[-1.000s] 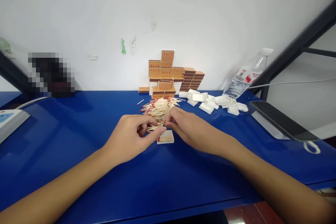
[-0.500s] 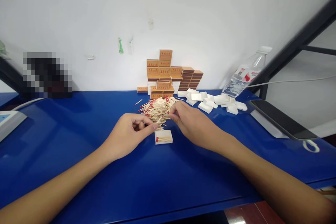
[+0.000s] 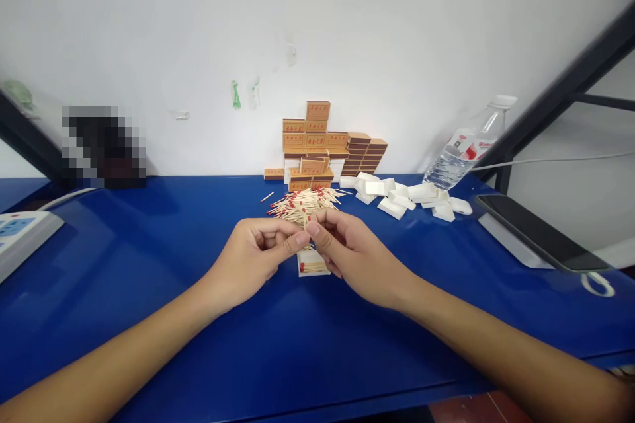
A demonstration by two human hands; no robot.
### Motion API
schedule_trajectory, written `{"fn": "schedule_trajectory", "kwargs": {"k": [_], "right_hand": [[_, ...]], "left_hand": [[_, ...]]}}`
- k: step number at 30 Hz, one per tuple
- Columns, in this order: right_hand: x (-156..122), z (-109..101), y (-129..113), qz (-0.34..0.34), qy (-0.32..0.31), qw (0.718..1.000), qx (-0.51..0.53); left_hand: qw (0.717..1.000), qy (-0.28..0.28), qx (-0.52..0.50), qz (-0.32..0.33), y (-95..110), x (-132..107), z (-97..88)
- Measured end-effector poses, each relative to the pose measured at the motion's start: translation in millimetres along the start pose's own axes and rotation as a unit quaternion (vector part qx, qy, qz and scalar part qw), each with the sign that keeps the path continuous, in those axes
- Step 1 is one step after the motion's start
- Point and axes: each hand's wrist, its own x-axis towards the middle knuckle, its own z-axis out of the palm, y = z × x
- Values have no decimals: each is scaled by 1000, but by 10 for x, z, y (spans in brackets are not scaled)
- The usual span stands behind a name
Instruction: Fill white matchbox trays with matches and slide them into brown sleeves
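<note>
My left hand (image 3: 253,256) and my right hand (image 3: 350,252) meet thumb to thumb over a small white matchbox tray (image 3: 311,266) that holds a few red-tipped matches. Both hands are curled in a pinch on a small bunch of matches between the fingertips, mostly hidden by the fingers. Just behind the hands lies a loose pile of matches (image 3: 302,203) on the blue table (image 3: 149,317).
Orange matchbox sleeves (image 3: 317,145) are stacked against the white wall. Several white trays (image 3: 407,195) lie to the right, near a tilted water bottle (image 3: 464,149) and a phone (image 3: 540,231). A white power strip (image 3: 20,238) sits at the left edge.
My right hand drew back from the match pile and met my left hand above the tray. The view shifted slightly.
</note>
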Motion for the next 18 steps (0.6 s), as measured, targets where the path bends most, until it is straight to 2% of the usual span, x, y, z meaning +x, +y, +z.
{"fn": "schedule_trajectory", "kwargs": {"k": [9,15,18], "right_hand": [[21,-70,45,14,-65,996,62],[15,-106,1,7,-80,996,28],[22,-119,-21,8,-79,997,0]], "left_hand": [[999,-38,17,-8,-73,2,-84],[999,-41,33,-11,-62,4,-64],[997,-18,76,3,-36,-12,-38]]}}
